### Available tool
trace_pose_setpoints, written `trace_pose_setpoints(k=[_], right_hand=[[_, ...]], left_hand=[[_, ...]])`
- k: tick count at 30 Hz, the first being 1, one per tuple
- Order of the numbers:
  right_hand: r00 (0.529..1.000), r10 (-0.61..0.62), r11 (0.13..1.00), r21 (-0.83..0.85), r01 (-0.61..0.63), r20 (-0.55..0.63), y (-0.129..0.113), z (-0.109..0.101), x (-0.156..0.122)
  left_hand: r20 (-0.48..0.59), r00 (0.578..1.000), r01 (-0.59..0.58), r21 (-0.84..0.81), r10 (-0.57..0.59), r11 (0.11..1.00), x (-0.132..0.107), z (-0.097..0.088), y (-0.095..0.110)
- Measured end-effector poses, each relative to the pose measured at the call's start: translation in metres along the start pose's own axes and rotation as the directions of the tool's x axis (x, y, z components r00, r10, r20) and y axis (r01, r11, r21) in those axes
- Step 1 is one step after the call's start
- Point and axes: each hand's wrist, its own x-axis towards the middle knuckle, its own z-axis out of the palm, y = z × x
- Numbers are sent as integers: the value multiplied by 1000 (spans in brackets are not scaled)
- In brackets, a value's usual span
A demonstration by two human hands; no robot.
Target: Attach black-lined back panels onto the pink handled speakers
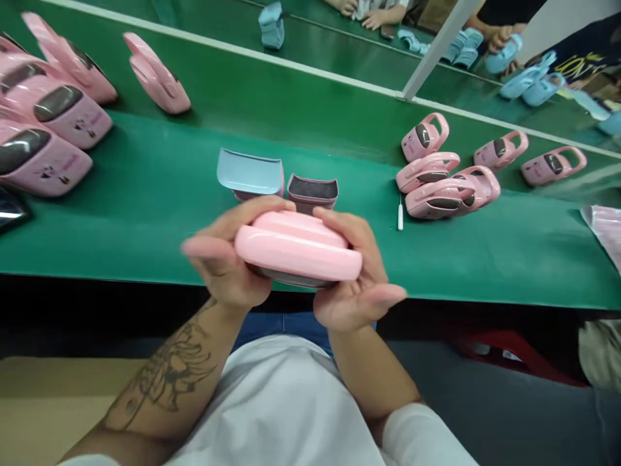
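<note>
Between both hands is a glossy pink plastic housing (299,249), seen end-on, with a dark panel along its lower side. My left hand (228,262) wraps its left end, the thumb sticking outward. On the other end my right hand (356,275) grips it, its thumb also pointing away. Just beyond the fingers, on the green mat, stand a light-blue curved panel (250,171) with pink under it and a dark-lined curved piece (313,189). What lies under the held housing is hidden.
Several pink housings with loop handles (439,197) stand to the right beside a small white-handled tool (400,217). More large pink housings (72,110) crowd the left. Across the white divider (242,55), other people's hands (373,16) are near light-blue parts (272,26).
</note>
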Motion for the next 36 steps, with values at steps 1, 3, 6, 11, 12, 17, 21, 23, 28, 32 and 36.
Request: trace_pose_setpoints(k=[1,3,6,11,12,17,21,23,28,32,36], right_hand=[[1000,-18,999,45,18,7,11,0,-7],[996,13,995,99,-22,88,28,-6,-20],[965,111,979,142,-148,238,38,-20,-34],[917,277,892,277,-357,288,39,-33,-55],[906,326,862,310,-402,269,41,-33,-59],[830,509,737,382,-557,229,46,-31,-71],[742,630,622,421,-660,230,39,-28,-68],[729,645,610,420,-672,228,32,-25,-65],[700,685,606,376,-701,202,19,-22,-62],[751,613,660,365,-657,245,11,-25,-65],[785,485,721,333,-608,385,9,-26,-71]], left_hand=[[9,1000,21,-22,-20,1000,-1,-3,-6],[70,984,167,-81,-161,983,-7,-12,-21],[206,883,445,-79,-422,892,-24,-28,-33],[333,757,612,-60,-563,788,-43,-39,-20],[392,716,651,-78,-577,755,-44,-39,-16],[514,640,712,-120,-571,691,-45,-42,-15],[416,743,613,-111,-524,782,-51,-48,-25],[401,744,621,-119,-535,775,-53,-48,-28],[350,663,742,-191,-662,642,-50,-43,-30],[232,559,819,-301,-796,488,-51,-35,-23],[67,579,746,-447,-813,494,-62,-28,-15]])
